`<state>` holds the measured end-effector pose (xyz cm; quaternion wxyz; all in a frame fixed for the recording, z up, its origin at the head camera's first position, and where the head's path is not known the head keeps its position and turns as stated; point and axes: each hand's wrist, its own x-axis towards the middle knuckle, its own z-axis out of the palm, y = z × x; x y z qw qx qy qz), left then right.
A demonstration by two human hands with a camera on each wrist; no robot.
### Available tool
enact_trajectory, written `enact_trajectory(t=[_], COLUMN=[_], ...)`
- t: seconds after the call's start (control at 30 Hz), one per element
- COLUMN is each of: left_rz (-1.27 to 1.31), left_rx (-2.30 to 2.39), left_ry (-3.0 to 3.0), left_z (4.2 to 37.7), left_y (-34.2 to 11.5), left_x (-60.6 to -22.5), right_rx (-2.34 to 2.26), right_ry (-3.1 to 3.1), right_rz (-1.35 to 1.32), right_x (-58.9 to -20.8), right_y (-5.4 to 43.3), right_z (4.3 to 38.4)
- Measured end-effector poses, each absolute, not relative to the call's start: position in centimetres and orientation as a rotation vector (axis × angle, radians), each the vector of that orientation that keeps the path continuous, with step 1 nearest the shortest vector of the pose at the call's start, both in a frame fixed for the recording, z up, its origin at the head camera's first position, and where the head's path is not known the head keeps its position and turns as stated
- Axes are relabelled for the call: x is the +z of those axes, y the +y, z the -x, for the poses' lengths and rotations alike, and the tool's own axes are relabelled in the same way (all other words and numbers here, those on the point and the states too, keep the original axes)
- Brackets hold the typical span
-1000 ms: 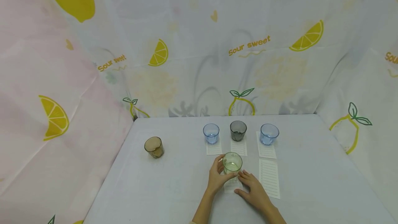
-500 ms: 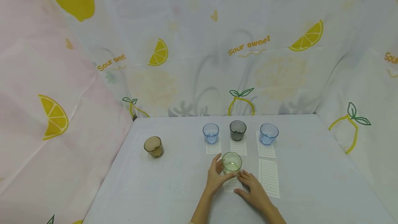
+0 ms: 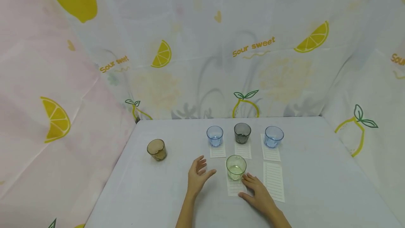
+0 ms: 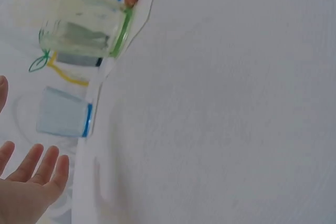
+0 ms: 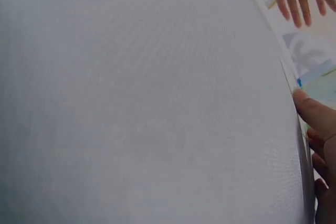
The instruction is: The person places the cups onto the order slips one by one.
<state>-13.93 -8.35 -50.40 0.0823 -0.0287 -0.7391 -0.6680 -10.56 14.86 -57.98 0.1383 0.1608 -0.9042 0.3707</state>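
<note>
A pale green glass (image 3: 236,167) stands upright on a lined paper slip (image 3: 236,188) at the middle of the table. To its left, with a gap between, my left hand (image 3: 197,178) is held with fingers spread and nothing in it. My right hand (image 3: 258,195) rests low at the near right of the glass, its fingertips right at the base and its fingers extended. In the left wrist view the green glass (image 4: 84,24) appears sideways at the top. The right wrist view shows part of my right hand (image 5: 321,124) at the edge.
Behind stand a blue glass (image 3: 214,136), a grey glass (image 3: 242,133) and another blue glass (image 3: 273,137), each on a lined slip. One bare slip (image 3: 274,181) lies at the right. A brown glass (image 3: 156,150) sits far left on the white table (image 3: 152,192).
My left hand has let go of the green glass and moved away to the left. The glass and my right hand have stayed in place.
</note>
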Motion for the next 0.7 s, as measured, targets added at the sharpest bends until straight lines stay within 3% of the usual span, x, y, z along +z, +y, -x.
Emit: enact_trajectory(t=[0.43, 0.7], left_rz=[-0.184, -0.331], left_rx=[-1.669, -1.493], left_ry=[-2.077, -1.951], left_z=[14.4, 16.2], left_y=[-15.9, -19.7], left_x=[-48.8, -51.8], right_rx=[0.962, 0.897], right_ry=[-2.468, -2.425], right_rz=[-0.481, -0.369], right_x=[-56.4, -55.6], right_y=[16.4, 19.1], right_z=[10.2, 9.4])
